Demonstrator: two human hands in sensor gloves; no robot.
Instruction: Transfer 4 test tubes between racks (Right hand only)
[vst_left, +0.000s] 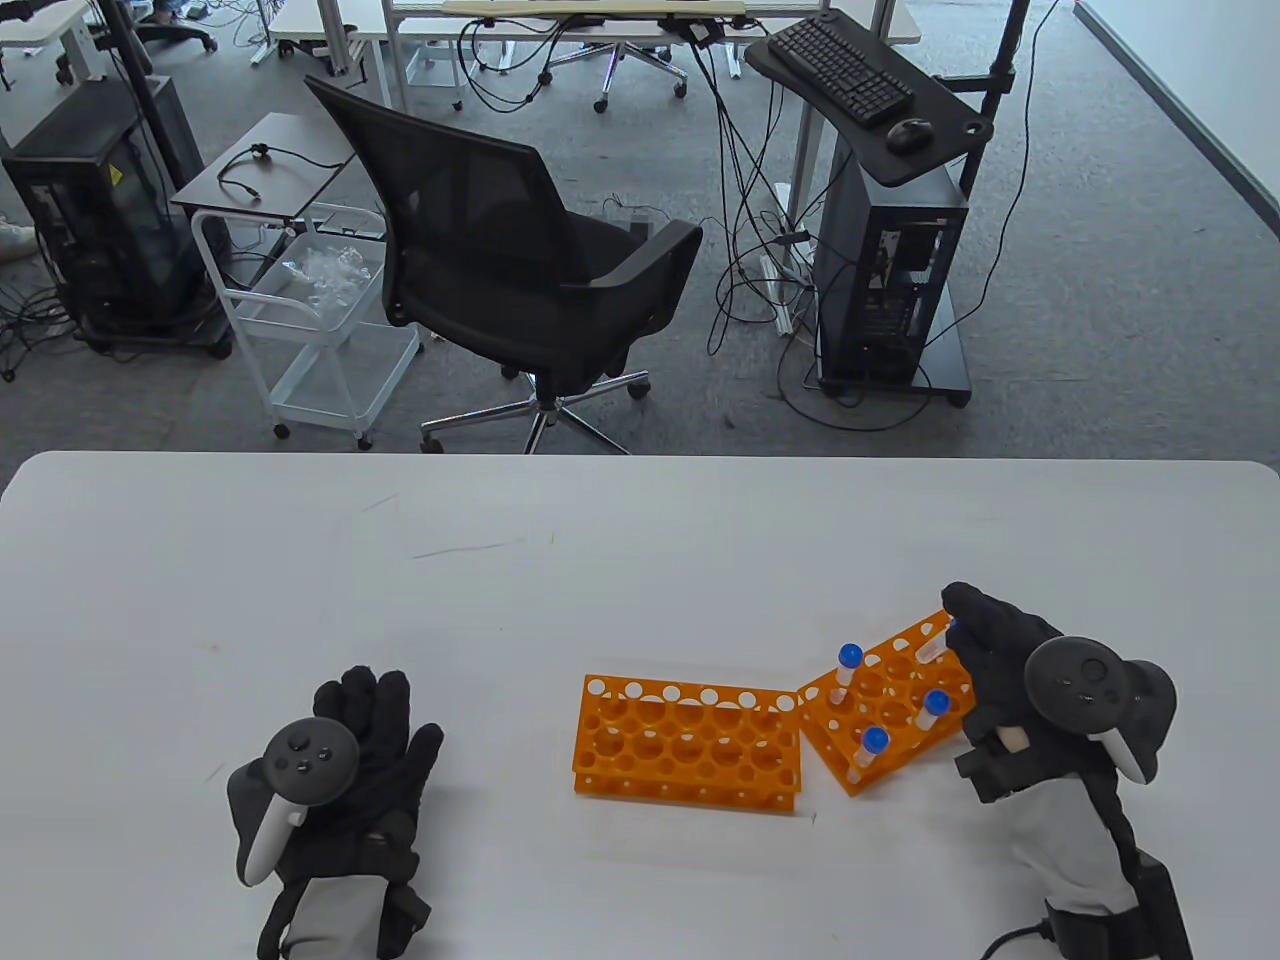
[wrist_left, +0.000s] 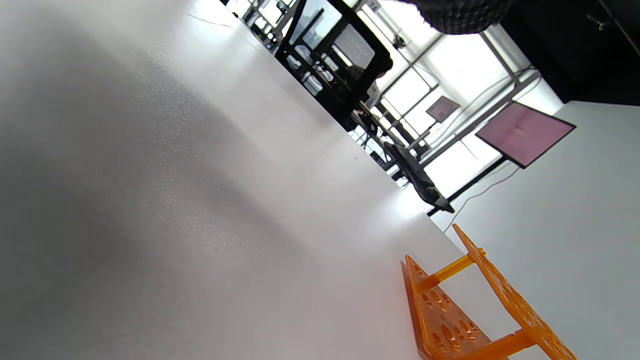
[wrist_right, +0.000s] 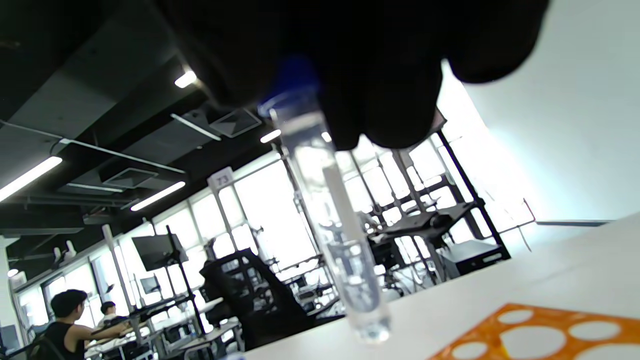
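Two orange racks stand side by side on the white table. The left rack (vst_left: 690, 775) holds no tubes; it also shows in the left wrist view (wrist_left: 465, 320). The right rack (vst_left: 825, 745) sits at an angle and holds three blue-capped tubes (vst_left: 850, 657) (vst_left: 936, 702) (vst_left: 875, 741). My right hand (vst_left: 960, 625) is over that rack's far corner and pinches a fourth tube (vst_left: 935, 648) by its blue cap. In the right wrist view my hand (wrist_right: 360, 75) holds the clear tube (wrist_right: 345, 240) with its tip above the rack (wrist_right: 530, 335). My left hand (vst_left: 375, 700) rests flat on the table, empty.
The table's far edge (vst_left: 640, 455) has a black office chair (vst_left: 500, 260) beyond it. A white cart (vst_left: 310, 330) and computer stands are farther back on the floor.
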